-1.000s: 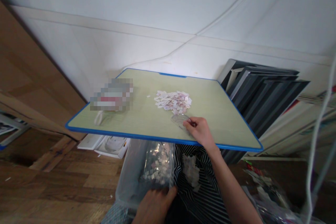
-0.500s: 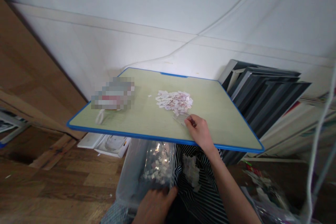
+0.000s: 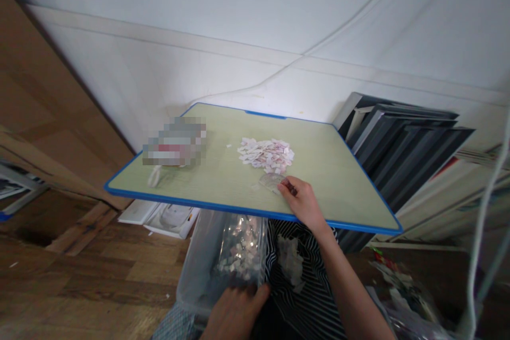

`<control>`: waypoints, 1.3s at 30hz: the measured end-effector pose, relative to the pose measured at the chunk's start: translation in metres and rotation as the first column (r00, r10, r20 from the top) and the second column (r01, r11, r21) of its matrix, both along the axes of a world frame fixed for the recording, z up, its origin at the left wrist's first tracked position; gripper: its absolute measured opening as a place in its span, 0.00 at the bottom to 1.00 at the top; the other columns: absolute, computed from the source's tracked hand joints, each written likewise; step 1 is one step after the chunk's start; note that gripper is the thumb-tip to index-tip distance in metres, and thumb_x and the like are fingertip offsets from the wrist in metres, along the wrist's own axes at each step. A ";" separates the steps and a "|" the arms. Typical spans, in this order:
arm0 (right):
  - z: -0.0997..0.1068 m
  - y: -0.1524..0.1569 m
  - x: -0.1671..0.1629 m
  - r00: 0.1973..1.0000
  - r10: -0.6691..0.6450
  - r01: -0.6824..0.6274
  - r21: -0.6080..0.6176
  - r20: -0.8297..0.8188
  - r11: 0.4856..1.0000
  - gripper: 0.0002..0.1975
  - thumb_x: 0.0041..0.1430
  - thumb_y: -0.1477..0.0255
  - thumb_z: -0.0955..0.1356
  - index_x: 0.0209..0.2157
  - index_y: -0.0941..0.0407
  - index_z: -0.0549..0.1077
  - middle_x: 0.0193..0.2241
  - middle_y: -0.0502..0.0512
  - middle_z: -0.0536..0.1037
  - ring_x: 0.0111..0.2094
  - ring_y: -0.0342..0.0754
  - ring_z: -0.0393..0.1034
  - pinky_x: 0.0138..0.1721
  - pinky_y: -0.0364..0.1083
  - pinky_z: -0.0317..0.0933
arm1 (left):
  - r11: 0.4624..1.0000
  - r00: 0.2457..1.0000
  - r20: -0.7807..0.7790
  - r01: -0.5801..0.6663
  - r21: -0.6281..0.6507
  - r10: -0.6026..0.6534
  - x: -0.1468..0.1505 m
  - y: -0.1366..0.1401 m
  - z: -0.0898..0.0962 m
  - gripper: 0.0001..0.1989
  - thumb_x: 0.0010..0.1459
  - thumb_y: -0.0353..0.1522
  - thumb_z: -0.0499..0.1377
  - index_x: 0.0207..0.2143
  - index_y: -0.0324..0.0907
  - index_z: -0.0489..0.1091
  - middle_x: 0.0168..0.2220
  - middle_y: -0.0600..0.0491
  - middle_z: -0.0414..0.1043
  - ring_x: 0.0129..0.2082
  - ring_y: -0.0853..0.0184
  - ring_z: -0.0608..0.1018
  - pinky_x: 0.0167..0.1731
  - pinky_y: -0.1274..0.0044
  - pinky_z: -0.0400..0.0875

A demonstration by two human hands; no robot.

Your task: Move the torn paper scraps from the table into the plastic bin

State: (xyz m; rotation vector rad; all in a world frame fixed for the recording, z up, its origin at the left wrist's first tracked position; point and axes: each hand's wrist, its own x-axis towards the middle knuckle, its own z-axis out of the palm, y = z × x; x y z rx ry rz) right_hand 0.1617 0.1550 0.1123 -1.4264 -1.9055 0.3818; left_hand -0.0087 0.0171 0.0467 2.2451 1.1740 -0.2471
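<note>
My right hand (image 3: 299, 196) pinches a clear, curved plastic piece with fine markings, which looks like a protractor (image 3: 271, 181), flat near the tabletop. Just beyond it lies a heap of small white and pinkish paper scraps (image 3: 266, 154) on the pale green table (image 3: 211, 180) with a blue edge. Below the table, my left hand (image 3: 237, 311) is closed over the near rim of a translucent plastic bin (image 3: 199, 265); its fingertips are partly hidden. Inside the bin is a clear bag (image 3: 241, 247) of small pale pieces.
A blurred-out object (image 3: 173, 143) stands at the table's left, beside a white loop (image 3: 154, 176). Dark folders (image 3: 406, 154) lean at the right. Striped cloth (image 3: 314, 303) holding pale scraps lies right of the bin. An open white box (image 3: 171, 220) rests on the wooden floor.
The clear protractor-like piece has shifted slightly left and nearer, away from the scrap heap. My left hand stays at the bin's rim.
</note>
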 end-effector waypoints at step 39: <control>0.000 -0.003 -0.034 0.997 0.074 -0.072 0.052 -0.023 0.996 0.10 0.56 0.73 0.58 0.22 0.56 0.58 0.21 0.51 0.64 0.24 0.41 0.57 0.25 0.42 0.50 | 1.000 1.000 0.000 -0.012 -0.029 0.012 0.000 0.002 0.006 0.23 0.51 0.23 0.47 0.50 0.43 0.59 0.40 0.48 0.70 0.38 0.59 0.71 0.34 0.73 0.63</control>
